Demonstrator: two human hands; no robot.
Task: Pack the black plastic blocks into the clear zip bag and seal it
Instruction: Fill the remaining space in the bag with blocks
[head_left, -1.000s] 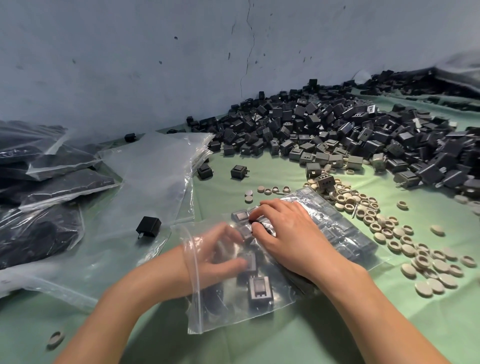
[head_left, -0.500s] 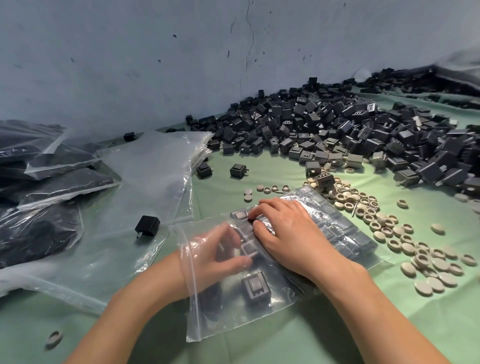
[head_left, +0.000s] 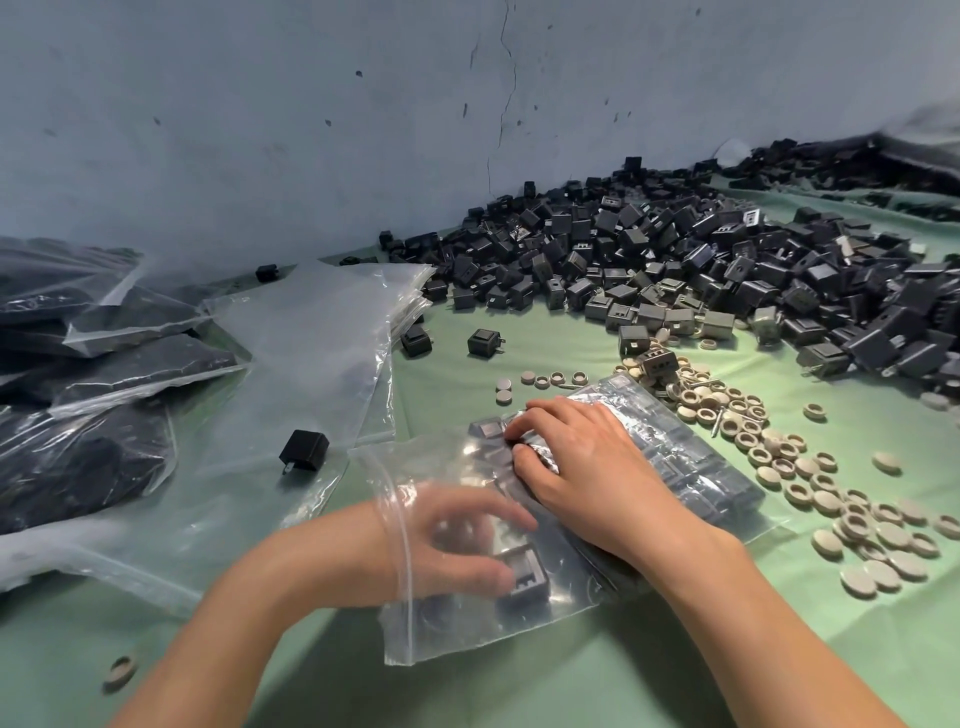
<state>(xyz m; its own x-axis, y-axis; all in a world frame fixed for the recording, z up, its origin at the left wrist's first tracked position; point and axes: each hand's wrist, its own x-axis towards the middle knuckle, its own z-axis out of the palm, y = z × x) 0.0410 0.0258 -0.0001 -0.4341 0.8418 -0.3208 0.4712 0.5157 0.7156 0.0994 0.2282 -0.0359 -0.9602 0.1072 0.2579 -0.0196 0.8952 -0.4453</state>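
A: Progress, read left to right?

B: Far left, filled bags (head_left: 78, 389) are stacked, dark with contents. Next to them lies a sheaf of empty bags (head_left: 311, 338), with a stray block (head_left: 305, 450) on top. At centre the clear zip bag (head_left: 467, 634) is laid flat on the green cloth (head_left: 779, 649), mouth to the left, unsealed.

A: Hands?

B: The left hand (head_left: 457, 545) is inserted through the mouth to the wrist. Its fingers are spread loosely and the thumb is set against a loose block (head_left: 522, 577) near the opening. Whether that block is pinched or only nudged cannot be told; the film and blur hide it. The right hand (head_left: 582, 467) is laid on the bag from outside, fingers slightly bent, pressing the film over the packed rows (head_left: 701, 467). Nothing is held in it.

A: Done, and left?

B: The bag is judged mostly filled, since the far end is packed in tidy rows. A few blocks by the mouth are yet to be lined up and the zip is yet to be pressed shut. At right, a large heap of blocks (head_left: 727, 270) lies unpacked.

A: Materials?

B: The film is noted as thin, glossy and crinkled, with the zip strip a stiffer ridge. The blocks are small, matt and square-edged, some with metal prongs. Beige caps (head_left: 831, 493), round and flat or ringed, are scattered just right of the bag.
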